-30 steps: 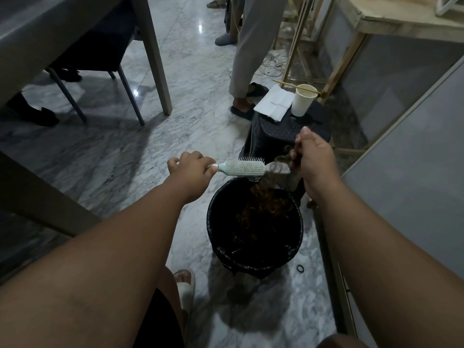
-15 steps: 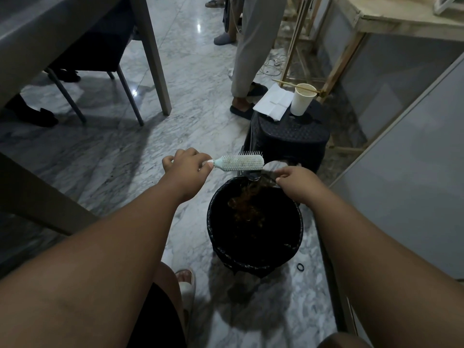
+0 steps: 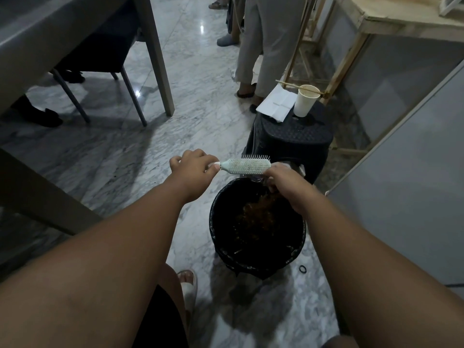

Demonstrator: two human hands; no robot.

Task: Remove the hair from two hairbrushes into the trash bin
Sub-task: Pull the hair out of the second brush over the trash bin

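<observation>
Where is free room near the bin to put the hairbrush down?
Free: black stool top in front of the paper cup and folded paper; marble floor between trash bin and table leg. Crowded: above the bin, at the left hand and right hand.

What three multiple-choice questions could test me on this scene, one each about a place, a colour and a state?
1. Where does the paper cup stand?
A. Inside a drawer
B. On the black stool
C. On a windowsill

2. What colour is the hairbrush?
A. Red
B. Black
C. Pale green

3. What is the left hand doing?
A. Gripping the hairbrush handle
B. Hanging empty
C. Holding the paper cup

Answers: 1 B, the cup sits on the stool's top; 2 C, its head looks pale green above the dark trash bin; 3 A, its fingers curl round the handle.
</observation>
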